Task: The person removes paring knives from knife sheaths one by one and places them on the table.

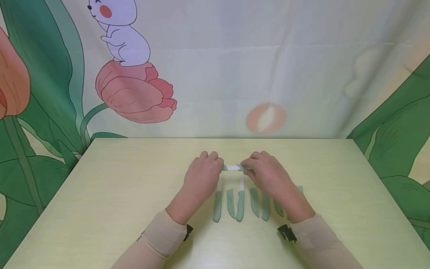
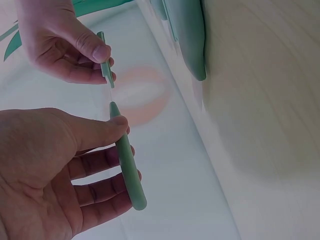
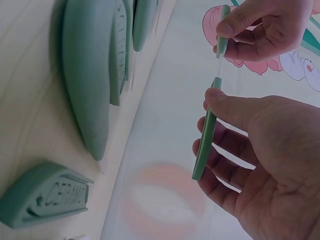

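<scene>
Above the table, my left hand [image 1: 205,172] pinches the green handle [image 2: 129,165] of a knife between thumb and fingers. Facing it, my right hand [image 1: 268,173] pinches a slim green blade sheath [image 3: 207,137]. The white blade [image 1: 231,167] spans the short gap between them, its far end at the sheath's mouth; how deep it sits inside is hidden. Below the hands lie a knife [image 1: 217,206] at the left, a sheath [image 1: 230,203], a second knife [image 1: 240,206], another sheath [image 1: 254,202] and a green handle [image 1: 265,208]. My right forearm partly covers a further sheath [image 1: 278,207].
A green piece [image 1: 300,188] shows beyond the right forearm, mostly covered. The pale wooden table [image 1: 134,186] ends at a back edge against a printed curtain [image 1: 215,74] with flowers and a white animal.
</scene>
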The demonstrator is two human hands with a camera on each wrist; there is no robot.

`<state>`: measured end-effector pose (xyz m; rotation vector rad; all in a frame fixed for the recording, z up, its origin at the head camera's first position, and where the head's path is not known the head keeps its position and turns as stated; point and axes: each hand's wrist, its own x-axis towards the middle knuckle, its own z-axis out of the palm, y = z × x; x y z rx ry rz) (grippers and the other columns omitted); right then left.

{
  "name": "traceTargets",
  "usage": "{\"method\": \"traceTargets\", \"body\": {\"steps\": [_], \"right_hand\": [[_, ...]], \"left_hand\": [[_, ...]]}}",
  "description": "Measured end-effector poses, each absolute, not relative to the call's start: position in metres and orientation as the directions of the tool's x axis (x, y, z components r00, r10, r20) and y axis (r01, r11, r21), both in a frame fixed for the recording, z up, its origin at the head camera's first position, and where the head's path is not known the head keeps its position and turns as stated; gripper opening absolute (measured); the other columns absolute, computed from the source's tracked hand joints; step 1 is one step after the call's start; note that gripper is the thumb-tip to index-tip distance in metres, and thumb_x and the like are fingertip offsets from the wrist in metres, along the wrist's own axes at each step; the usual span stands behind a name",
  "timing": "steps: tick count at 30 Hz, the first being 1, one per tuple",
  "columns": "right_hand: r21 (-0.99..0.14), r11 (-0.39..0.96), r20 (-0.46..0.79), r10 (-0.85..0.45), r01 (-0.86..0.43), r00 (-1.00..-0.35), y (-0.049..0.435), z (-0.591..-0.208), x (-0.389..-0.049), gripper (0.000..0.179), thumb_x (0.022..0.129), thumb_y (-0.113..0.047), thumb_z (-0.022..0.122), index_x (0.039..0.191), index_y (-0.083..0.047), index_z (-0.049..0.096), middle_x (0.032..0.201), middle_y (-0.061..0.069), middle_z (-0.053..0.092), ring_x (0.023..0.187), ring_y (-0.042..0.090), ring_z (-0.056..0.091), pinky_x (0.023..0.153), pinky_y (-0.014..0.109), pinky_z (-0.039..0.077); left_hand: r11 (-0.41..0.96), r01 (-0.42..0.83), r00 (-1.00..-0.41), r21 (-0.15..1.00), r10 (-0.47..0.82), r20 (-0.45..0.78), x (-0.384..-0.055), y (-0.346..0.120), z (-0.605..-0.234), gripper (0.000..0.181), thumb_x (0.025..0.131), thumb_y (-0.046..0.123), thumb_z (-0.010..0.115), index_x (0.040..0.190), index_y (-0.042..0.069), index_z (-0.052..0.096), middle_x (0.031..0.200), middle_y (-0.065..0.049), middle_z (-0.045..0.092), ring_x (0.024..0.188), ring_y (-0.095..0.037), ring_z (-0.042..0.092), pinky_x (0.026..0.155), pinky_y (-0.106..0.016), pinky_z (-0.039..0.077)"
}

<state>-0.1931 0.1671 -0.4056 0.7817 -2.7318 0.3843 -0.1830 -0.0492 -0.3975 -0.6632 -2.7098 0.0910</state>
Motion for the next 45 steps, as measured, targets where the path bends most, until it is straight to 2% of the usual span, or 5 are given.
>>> {"method": "traceTargets", "body": {"steps": [14,45], "right_hand": [[-0.183,0.811,0.331,-0.482,-0.556,-0.811,0.1720,-0.4038,-0.2007,0.025,0.092,-0.014,0.085,0.116,-0.013,0.081,0.107,0.003,0.073,0.090,0.025,0.062,0.078,0.039,0.053],[-0.174,0.809,0.356,-0.481,-0.562,-0.802,0.1750,-0.4048,-0.1977,0.025,0.090,-0.008,0.085,0.115,-0.009,0.080,0.105,0.006,0.074,0.090,0.029,0.064,0.078,0.042,0.056]], "left_hand": [[0.900,0.418,-0.850,-0.123,0.435,0.298,-0.1863,-0.0471,-0.3933,0.008,0.094,0.006,0.079,0.100,0.009,0.074,0.088,-0.003,0.060,0.078,-0.022,0.052,0.063,-0.030,0.049],[0.910,0.392,-0.851,-0.133,0.414,0.322,-0.1838,-0.0512,-0.3946,0.009,0.092,0.002,0.078,0.096,0.009,0.074,0.085,-0.004,0.059,0.076,-0.023,0.053,0.060,-0.031,0.048]]}}
